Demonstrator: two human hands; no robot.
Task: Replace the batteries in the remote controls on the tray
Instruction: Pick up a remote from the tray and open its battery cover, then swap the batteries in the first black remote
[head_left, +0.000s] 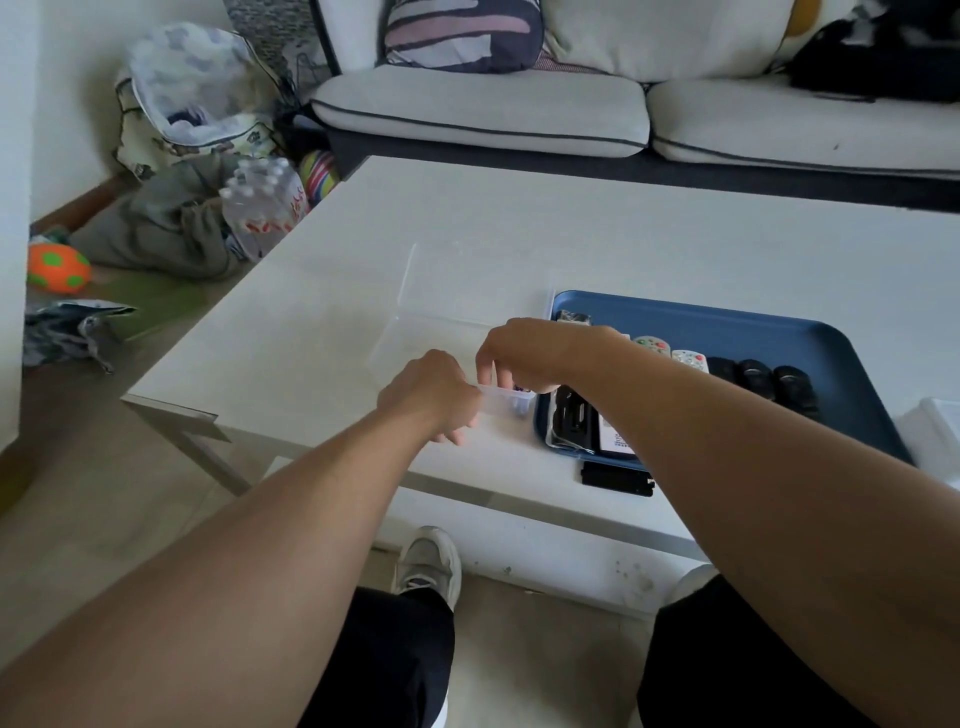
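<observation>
Head view: both hands, left (434, 387) and right (524, 353), grip a small clear container (511, 400) beside the blue tray (769, 332).

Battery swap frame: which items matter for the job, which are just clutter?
Job:
blue tray
remotes
small clear box, left hand holding it, right hand over it
black cover on the table

Clutter:
sofa
bottle pack
orange ball

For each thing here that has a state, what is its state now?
small clear box: open-topped, beside the tray, something dark inside
left hand: holds the box
right hand: fingers reach into the box
blue tray: on the table, holding remotes
black cover: lying loose on the table
</observation>
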